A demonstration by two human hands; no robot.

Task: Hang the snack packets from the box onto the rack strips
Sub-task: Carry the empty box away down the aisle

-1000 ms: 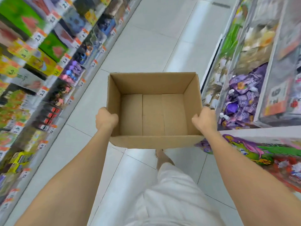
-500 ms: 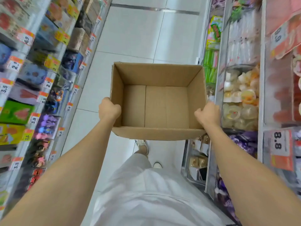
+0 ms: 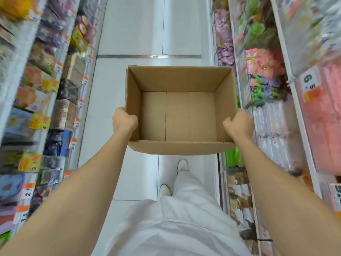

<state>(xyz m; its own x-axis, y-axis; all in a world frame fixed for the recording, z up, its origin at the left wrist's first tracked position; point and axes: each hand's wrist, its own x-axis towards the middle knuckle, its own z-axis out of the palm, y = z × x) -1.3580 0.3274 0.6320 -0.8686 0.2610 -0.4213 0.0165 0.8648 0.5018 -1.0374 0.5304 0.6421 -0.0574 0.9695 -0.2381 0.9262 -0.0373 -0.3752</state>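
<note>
Left hand (image 3: 124, 120) and right hand (image 3: 238, 124) grip the box (image 3: 177, 115) walls. Price tag (image 3: 309, 80) at two o'clock reads 6.5.

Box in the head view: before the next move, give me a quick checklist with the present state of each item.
1. Left hand grips the box by its left wall: ok.
2. Right hand grips the right wall: ok.
3. Box roughly level, open side up: ok.
4. Snack packets inside to hang: not ok, only the bare cardboard bottom shows.
5. Floor ahead between the shelves free of obstacles: ok, as far as visible.
6. Rack strips located: cannot tell, the shelves on both sides are blurred.
</note>
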